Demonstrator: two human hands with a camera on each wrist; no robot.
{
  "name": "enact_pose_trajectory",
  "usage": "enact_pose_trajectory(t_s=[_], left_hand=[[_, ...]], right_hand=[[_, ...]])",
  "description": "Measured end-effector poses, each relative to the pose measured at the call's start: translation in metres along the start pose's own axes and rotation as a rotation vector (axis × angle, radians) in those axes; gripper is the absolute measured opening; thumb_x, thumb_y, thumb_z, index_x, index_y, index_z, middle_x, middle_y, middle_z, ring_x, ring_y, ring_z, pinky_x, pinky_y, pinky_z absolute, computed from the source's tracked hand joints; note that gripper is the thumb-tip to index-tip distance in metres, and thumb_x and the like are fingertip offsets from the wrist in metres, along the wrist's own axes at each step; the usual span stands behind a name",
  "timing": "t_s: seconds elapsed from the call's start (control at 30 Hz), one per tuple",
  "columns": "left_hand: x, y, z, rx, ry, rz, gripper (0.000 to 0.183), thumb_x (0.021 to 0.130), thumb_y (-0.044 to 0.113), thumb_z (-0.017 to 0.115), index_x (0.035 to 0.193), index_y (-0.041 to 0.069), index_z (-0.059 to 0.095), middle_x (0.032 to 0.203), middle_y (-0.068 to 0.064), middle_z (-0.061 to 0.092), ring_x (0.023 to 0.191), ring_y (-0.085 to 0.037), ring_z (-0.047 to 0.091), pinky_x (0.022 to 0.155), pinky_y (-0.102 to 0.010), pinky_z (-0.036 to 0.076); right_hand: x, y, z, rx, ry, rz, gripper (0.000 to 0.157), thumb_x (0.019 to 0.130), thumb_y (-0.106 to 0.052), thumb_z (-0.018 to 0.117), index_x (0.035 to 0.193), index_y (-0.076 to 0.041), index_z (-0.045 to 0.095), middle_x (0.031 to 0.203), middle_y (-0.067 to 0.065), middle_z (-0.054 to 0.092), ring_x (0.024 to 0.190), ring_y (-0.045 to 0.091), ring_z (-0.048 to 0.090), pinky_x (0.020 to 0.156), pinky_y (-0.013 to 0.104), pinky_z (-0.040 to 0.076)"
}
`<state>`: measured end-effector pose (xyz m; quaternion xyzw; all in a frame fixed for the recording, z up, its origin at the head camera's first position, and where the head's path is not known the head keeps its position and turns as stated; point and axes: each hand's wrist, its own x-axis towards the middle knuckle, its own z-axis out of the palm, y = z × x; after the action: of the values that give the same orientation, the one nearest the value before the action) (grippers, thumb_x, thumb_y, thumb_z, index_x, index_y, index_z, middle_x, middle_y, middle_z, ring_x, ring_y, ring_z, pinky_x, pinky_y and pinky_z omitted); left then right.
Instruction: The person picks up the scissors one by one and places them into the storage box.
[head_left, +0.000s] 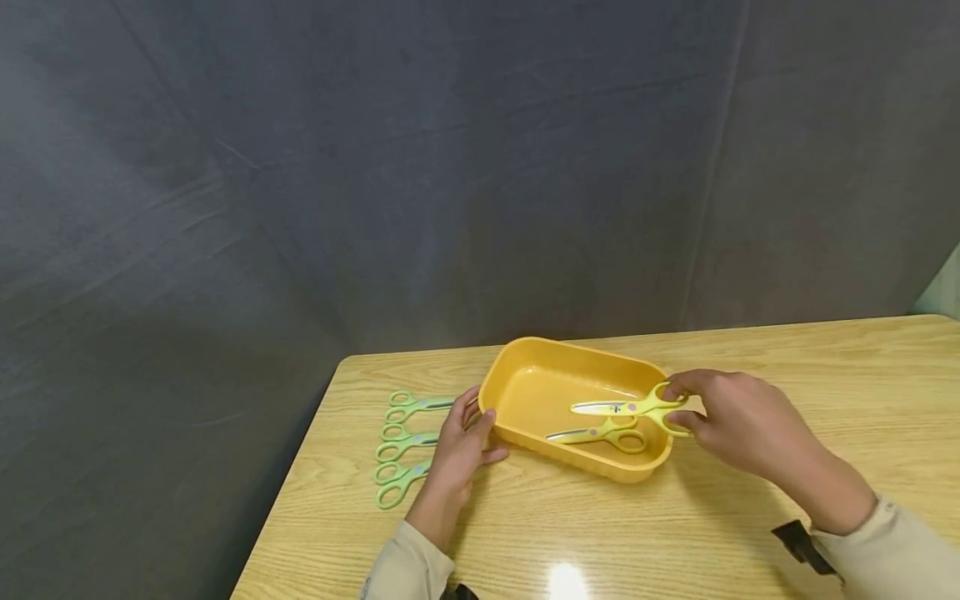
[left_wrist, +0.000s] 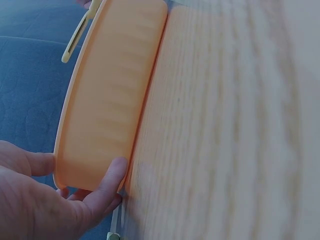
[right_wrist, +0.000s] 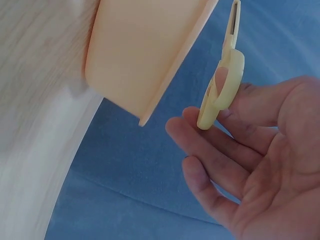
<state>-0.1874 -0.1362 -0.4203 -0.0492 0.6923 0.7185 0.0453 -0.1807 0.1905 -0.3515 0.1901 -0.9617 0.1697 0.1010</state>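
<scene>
My left hand [head_left: 453, 457] grips the left end of a yellow plastic tray [head_left: 525, 393], thumb at its rim and fingers against the outer wall. My right hand [head_left: 738, 421] pinches yellow-handled scissors [head_left: 636, 407] by their finger loops. These scissors are above the tray's right end, blades pointing left. In the right wrist view their yellow handle [right_wrist: 230, 82] is between thumb and fingers, apart from the tray wall [right_wrist: 140, 50]. A second pair of yellow scissors [head_left: 596, 433] lies inside the tray, its blades also toward the left.
Three green-handled scissors [head_left: 422, 406] lie in a column on the wooden table [head_left: 540, 517], left of the tray, their blades partly hidden by my left hand. A dark cloth [head_left: 480, 183] hangs behind the table. The table's left edge runs beyond the green scissors.
</scene>
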Motion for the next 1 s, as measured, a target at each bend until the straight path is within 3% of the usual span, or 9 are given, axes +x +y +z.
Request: enact_pose_trajectory(t_s=[0.17,0.3,0.53,0.67,0.8,0.9,1.0], left_hand=[[0.000,-0.001,0.000,0.001,-0.002,0.006,0.049,0.105,0.018,0.051,0.151,0.020,0.037,0.154,-0.011,0.040,0.127,-0.031,0.055,0.082,-0.041,0.062],[0.001,-0.002,0.000,0.000,-0.002,0.009,0.048,0.105,0.017,0.051,0.151,0.019,0.037,0.154,-0.011,0.040,0.124,-0.028,0.058,0.085,-0.040,0.062],[0.001,-0.002,-0.001,-0.023,0.001,0.012,0.048,0.104,0.015,0.051,0.151,0.018,0.038,0.153,-0.012,0.040,0.127,-0.032,0.056,0.089,-0.039,0.061],[0.000,-0.003,-0.001,-0.024,0.000,0.014,0.048,0.104,0.015,0.051,0.150,0.017,0.037,0.153,-0.012,0.040,0.129,-0.033,0.055,0.090,-0.040,0.061],[0.000,-0.002,0.000,-0.026,-0.008,0.023,0.048,0.105,0.015,0.051,0.151,0.017,0.037,0.154,-0.013,0.039,0.129,-0.033,0.054,0.090,-0.041,0.061],[0.000,-0.002,0.000,-0.032,-0.011,0.025,0.048,0.105,0.015,0.051,0.151,0.017,0.037,0.154,-0.013,0.038,0.129,-0.034,0.054,0.090,-0.041,0.061],[0.000,-0.002,0.000,-0.033,-0.011,0.025,0.048,0.105,0.015,0.051,0.151,0.017,0.037,0.155,-0.013,0.038,0.130,-0.036,0.054,0.090,-0.041,0.061]], right_hand=[[0.004,-0.004,0.005,0.000,-0.009,-0.005,0.021,0.081,-0.022,0.081,0.100,-0.014,0.075,0.095,0.005,0.077,0.058,0.009,0.048,0.050,0.028,0.040],[0.006,-0.008,0.012,0.006,-0.028,0.009,0.021,0.081,-0.023,0.081,0.099,-0.014,0.075,0.089,0.003,0.076,0.055,0.010,0.044,0.047,0.027,0.035],[0.011,-0.013,0.020,-0.015,0.007,0.049,0.024,0.081,-0.025,0.081,0.100,-0.012,0.076,0.070,-0.005,0.068,0.053,0.011,0.042,0.046,0.027,0.035],[0.015,-0.016,0.024,-0.043,0.010,0.048,0.023,0.080,-0.025,0.082,0.098,-0.011,0.076,0.075,-0.001,0.072,0.053,0.011,0.045,0.047,0.030,0.040],[0.018,-0.018,0.027,-0.091,0.031,0.025,0.021,0.078,-0.022,0.083,0.094,-0.010,0.077,0.089,0.005,0.077,0.059,0.015,0.057,0.065,0.045,0.053],[0.020,-0.019,0.030,-0.130,0.049,-0.007,0.017,0.077,-0.018,0.082,0.091,-0.009,0.076,0.090,0.005,0.076,0.067,0.020,0.065,0.084,0.055,0.052],[0.021,-0.020,0.033,-0.159,0.054,-0.029,0.014,0.076,-0.015,0.081,0.087,-0.009,0.075,0.085,0.004,0.074,0.070,0.022,0.067,0.088,0.056,0.051]])
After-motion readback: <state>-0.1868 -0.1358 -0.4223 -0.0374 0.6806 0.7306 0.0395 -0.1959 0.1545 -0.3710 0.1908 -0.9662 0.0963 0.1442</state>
